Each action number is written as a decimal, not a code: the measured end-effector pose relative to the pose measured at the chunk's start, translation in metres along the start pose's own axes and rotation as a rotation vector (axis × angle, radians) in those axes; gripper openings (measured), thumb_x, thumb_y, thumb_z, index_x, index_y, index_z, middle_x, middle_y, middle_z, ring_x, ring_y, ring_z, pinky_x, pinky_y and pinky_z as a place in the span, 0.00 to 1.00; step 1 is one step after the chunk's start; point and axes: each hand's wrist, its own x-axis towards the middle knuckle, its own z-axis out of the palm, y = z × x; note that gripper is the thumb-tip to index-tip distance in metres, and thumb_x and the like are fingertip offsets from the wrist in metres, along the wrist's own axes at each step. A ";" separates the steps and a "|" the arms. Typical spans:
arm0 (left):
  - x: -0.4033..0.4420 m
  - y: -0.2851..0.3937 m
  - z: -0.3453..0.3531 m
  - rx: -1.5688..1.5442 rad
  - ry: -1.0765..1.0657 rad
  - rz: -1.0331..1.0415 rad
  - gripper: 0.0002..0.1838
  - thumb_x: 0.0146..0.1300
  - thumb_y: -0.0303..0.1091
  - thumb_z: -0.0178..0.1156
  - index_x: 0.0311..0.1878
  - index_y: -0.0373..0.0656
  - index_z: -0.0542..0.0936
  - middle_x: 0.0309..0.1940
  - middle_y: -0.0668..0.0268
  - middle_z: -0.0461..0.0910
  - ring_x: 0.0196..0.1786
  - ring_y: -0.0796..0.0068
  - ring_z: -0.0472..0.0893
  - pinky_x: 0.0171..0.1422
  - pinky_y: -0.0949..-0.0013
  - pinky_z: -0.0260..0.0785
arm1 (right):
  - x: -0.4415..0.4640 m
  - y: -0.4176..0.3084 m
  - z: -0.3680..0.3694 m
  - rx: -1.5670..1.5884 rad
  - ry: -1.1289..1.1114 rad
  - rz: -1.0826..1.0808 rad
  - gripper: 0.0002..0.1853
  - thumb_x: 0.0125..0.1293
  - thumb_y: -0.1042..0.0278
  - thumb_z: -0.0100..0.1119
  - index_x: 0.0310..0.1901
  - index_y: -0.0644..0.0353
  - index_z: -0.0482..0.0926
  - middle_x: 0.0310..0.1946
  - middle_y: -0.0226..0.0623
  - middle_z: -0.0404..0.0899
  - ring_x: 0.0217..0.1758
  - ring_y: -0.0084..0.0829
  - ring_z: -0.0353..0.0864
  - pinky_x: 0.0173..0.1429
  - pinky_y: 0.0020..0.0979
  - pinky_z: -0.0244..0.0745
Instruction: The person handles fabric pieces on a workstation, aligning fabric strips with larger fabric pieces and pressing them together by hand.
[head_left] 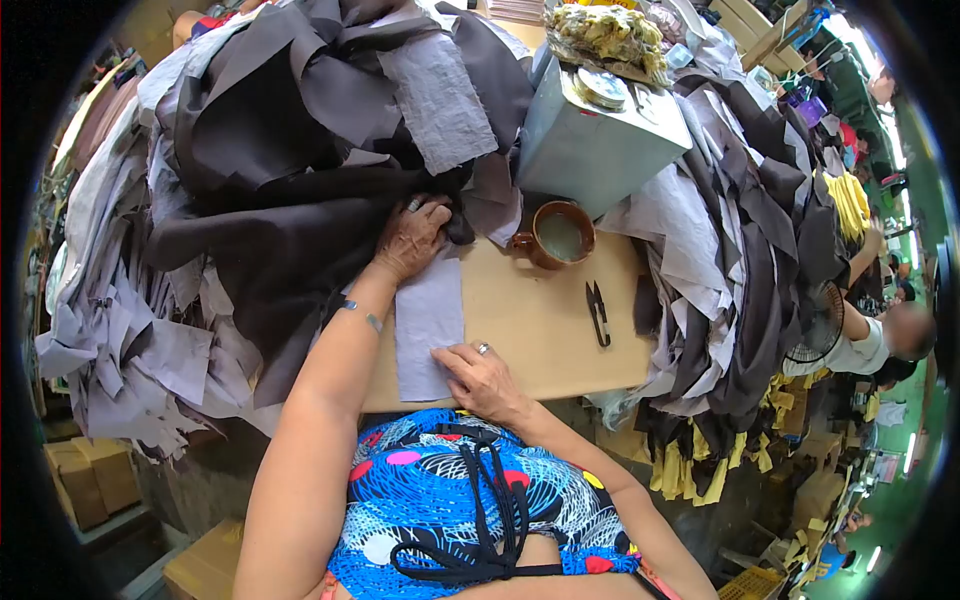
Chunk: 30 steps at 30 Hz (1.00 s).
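My left hand [412, 240] is closed on the edge of the dark cloth [290, 240], above the top end of a light grey fabric strip [430, 320]. That strip lies flat on the tan table [530, 340]. Near the strip's lower right edge, my right hand [485, 380] rests with its fingertips on the fabric, fingers bent and slightly apart. A brown mug [562, 236] of cloudy liquid stands to the right of my left hand. Black thread snips [598, 314] lie below and right of the mug.
Behind the mug is a pale metal box [595, 140] with a tin [600, 88] on top. Piles of grey and dark cloth [720, 240] flank the table. A fan [815, 325] and a person [875, 340] are at far right. Cardboard boxes [95, 480] sit lower left.
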 end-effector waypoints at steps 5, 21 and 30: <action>-0.002 -0.003 -0.001 0.028 -0.041 -0.036 0.13 0.51 0.31 0.58 0.42 0.49 0.69 0.52 0.65 0.73 0.55 0.56 0.71 0.58 0.52 0.60 | 0.004 -0.001 0.003 0.008 0.042 -0.016 0.24 0.47 0.78 0.58 0.50 0.60 0.73 0.40 0.42 0.76 0.39 0.44 0.75 0.49 0.40 0.71; -0.003 -0.008 0.004 0.039 0.058 0.037 0.14 0.51 0.33 0.56 0.42 0.50 0.70 0.51 0.65 0.73 0.55 0.59 0.71 0.57 0.54 0.60 | 0.037 0.052 -0.144 -0.687 0.149 0.378 0.30 0.44 0.62 0.69 0.53 0.53 0.74 0.62 0.40 0.61 0.63 0.44 0.63 0.60 0.44 0.64; -0.002 0.002 -0.005 0.050 -0.025 -0.023 0.14 0.51 0.33 0.57 0.43 0.50 0.71 0.52 0.66 0.72 0.57 0.59 0.69 0.57 0.54 0.61 | 0.052 0.076 -0.150 -0.759 -0.110 0.518 0.29 0.40 0.58 0.71 0.49 0.47 0.77 0.65 0.39 0.57 0.66 0.45 0.59 0.60 0.47 0.63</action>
